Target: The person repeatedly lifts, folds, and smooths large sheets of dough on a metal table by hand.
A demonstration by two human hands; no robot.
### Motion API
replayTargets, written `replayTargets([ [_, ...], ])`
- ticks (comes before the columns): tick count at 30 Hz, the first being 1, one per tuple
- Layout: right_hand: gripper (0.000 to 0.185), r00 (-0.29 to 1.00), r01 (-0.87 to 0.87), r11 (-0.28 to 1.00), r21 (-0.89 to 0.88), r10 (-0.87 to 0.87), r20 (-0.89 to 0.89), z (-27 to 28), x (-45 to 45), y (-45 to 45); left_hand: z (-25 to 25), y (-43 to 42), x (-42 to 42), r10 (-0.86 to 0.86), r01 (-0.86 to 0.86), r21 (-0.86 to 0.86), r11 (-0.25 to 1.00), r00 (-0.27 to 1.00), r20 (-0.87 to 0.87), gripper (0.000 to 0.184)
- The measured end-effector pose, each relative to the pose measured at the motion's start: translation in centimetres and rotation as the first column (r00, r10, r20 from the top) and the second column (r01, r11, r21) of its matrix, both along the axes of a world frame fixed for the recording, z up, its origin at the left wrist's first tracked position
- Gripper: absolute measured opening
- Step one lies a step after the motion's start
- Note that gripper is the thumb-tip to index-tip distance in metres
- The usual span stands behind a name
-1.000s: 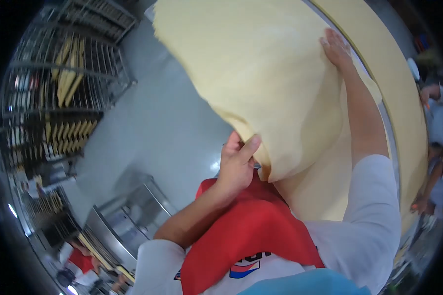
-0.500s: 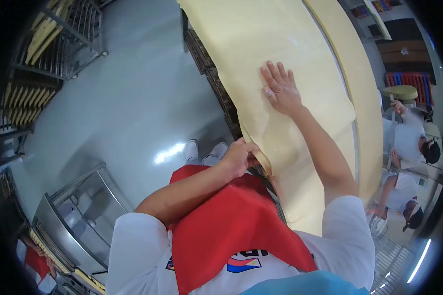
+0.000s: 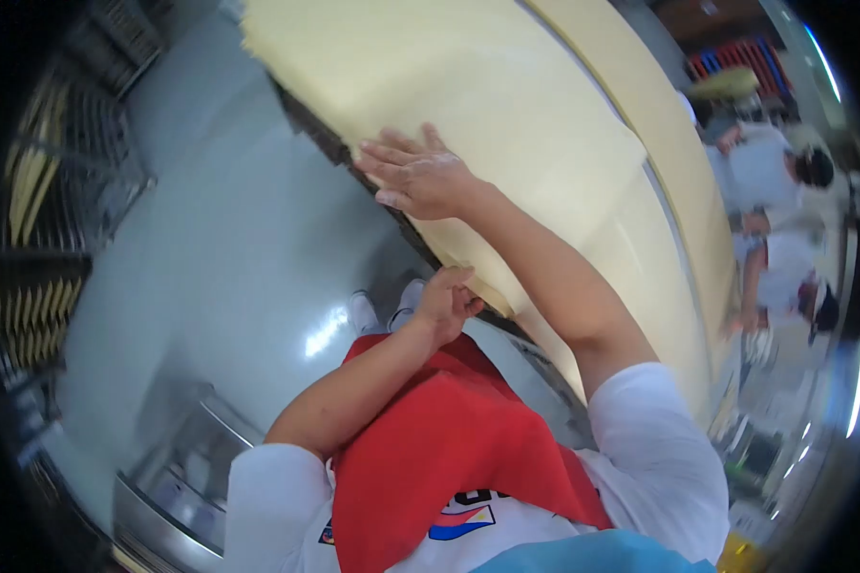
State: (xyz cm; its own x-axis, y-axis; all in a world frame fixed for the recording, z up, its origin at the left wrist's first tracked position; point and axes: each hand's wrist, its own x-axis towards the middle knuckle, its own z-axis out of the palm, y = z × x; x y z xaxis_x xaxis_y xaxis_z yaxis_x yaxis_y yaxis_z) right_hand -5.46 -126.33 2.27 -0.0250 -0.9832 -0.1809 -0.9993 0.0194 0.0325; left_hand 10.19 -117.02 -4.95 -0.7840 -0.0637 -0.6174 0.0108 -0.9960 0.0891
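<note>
A wide, pale yellow dough sheet [image 3: 544, 124] lies over the long table, its upper layer ending in an edge on the right. My left hand [image 3: 447, 301] is curled at the sheet's near edge, fingers closed around a folded lip of dough. Further up along that edge, my right hand [image 3: 420, 177] is open, palm down with fingers spread, on or just above the dough. White powder marks its knuckles. Whether its palm presses the surface is hidden.
Racks with trays [image 3: 38, 315] stand at the left, and a metal cart [image 3: 177, 497] is at the lower left. A pale yellow strip [image 3: 630, 86] runs along the table's far side. Two co-workers in white [image 3: 764, 172] are at the right.
My right hand has swept left across the dough to its near edge. My left hand stays at the folded lip, shifted slightly. The view has turned a little.
</note>
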Motion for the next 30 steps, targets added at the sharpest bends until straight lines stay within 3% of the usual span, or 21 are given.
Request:
replayTargets([
  [2,0.057,0.990,0.068,0.962,-0.264,-0.032,0.140,0.6,-3.1,3.3,-0.5,-0.4,-0.3,-0.202,0.187,-0.171,0.967,0.977,-0.074,0.032],
  [3,0.055,0.959,0.279,0.892,-0.356,-0.236,0.159,2.5,-5.0,6.0,-0.5,-0.2,-0.7,-0.310,0.282,-0.379,0.881,0.951,-0.013,0.034],
  [4,0.058,0.950,0.303,0.709,-0.637,-0.276,0.146,1.7,-8.4,9.6,-0.2,0.3,-0.7,-0.346,0.306,-0.392,0.868,0.938,-0.033,0.034],
  [5,0.060,0.832,0.525,0.422,-0.740,-0.440,0.339,0.0,-11.2,13.5,0.3,0.8,-0.6,-0.310,0.172,-0.739,0.651,0.949,-0.051,0.037],
  [6,0.062,0.733,0.596,0.261,-0.759,-0.562,0.382,-1.0,-13.8,17.9,0.9,1.1,-0.7,-0.264,-0.004,-0.948,0.318,0.960,-0.093,0.039],
  [7,0.063,0.493,0.789,0.013,-0.614,-0.610,0.620,-1.8,-14.9,20.5,2.8,0.5,-0.6,-0.283,-0.066,-0.989,0.131,0.954,-0.102,0.058],
  [8,0.065,0.203,0.886,-0.245,-0.393,-0.558,0.805,-2.4,-15.7,22.0,3.2,0.7,-0.9,-0.305,-0.078,-0.991,0.111,0.946,-0.108,0.058],
  [10,0.068,0.222,0.893,-0.251,-0.374,-0.476,0.851,-4.6,-16.3,21.9,3.0,1.8,-0.8,-0.252,-0.188,-0.886,-0.423,0.964,-0.085,0.079],
  [11,0.071,0.239,0.912,-0.216,-0.350,-0.414,0.878,-5.0,-16.5,21.1,1.0,2.7,-0.6,-0.280,-0.163,-0.844,-0.512,0.960,-0.016,0.093],
  [14,0.080,0.135,0.966,-0.242,-0.092,0.166,0.977,-1.4,-16.1,16.6,-1.0,3.8,-1.4,-0.187,-0.047,-0.810,-0.584,0.979,0.078,0.097],
  [15,0.082,0.095,0.982,-0.185,-0.033,0.333,0.938,-0.7,-15.9,15.3,-0.6,4.0,-2.1,-0.200,-0.050,-0.800,-0.598,0.976,0.089,0.097],
  [16,0.076,0.288,0.949,-0.127,-0.287,-0.012,0.958,-2.1,-16.6,13.7,0.1,4.2,-2.6,-0.119,-0.025,-0.861,-0.508,0.992,0.042,0.087],
  [17,0.070,0.466,0.873,0.024,-0.487,-0.336,0.818,-3.6,-17.6,13.0,0.9,4.7,-2.9,-0.026,-0.006,-0.912,-0.410,1.000,0.005,0.077],
  [18,0.070,0.455,0.879,0.017,-0.476,-0.328,0.828,-2.5,-17.4,14.1,1.7,5.4,-3.4,-0.028,0.005,-0.907,-0.421,0.999,0.019,0.077],
  [19,0.061,0.405,0.906,0.240,-0.349,-0.245,0.881,0.2,-16.2,15.1,2.5,5.8,-3.7,0.170,-0.033,-0.998,0.053,0.985,-0.023,0.071],
  [20,0.053,0.331,0.861,0.458,-0.222,-0.173,0.928,1.6,-16.0,16.1,3.3,6.5,-4.2,0.363,-0.162,-0.855,0.492,0.931,0.032,0.067],
  [22,0.040,0.715,0.699,0.233,-0.677,-0.252,0.652,-3.1,-20.8,19.1,4.1,8.1,-4.8,0.347,-0.144,-0.901,0.410,0.938,0.008,0.061],
  [24,0.043,0.660,0.716,0.200,-0.669,-0.507,0.554,-5.1,-26.4,24.2,5.8,9.2,-4.9,0.336,-0.125,-0.936,0.329,0.942,-0.007,0.056],
  [26,0.059,0.394,0.856,0.125,-0.502,-0.786,0.477,-4.3,-29.6,27.5,8.2,9.1,-5.6,0.220,0.227,-0.896,0.382,0.919,0.326,0.048],
  [28,0.072,0.396,0.881,0.214,-0.421,-0.821,0.412,-2.7,-32.4,28.6,9.1,8.3,-6.4,0.262,0.244,-0.905,0.348,0.901,0.344,0.043],
  [30,0.086,0.386,0.904,0.279,-0.324,-0.859,0.337,-1.3,-34.5,28.7,10.4,8.5,-7.5,0.406,-0.174,-0.808,0.563,0.910,0.088,0.043],
])
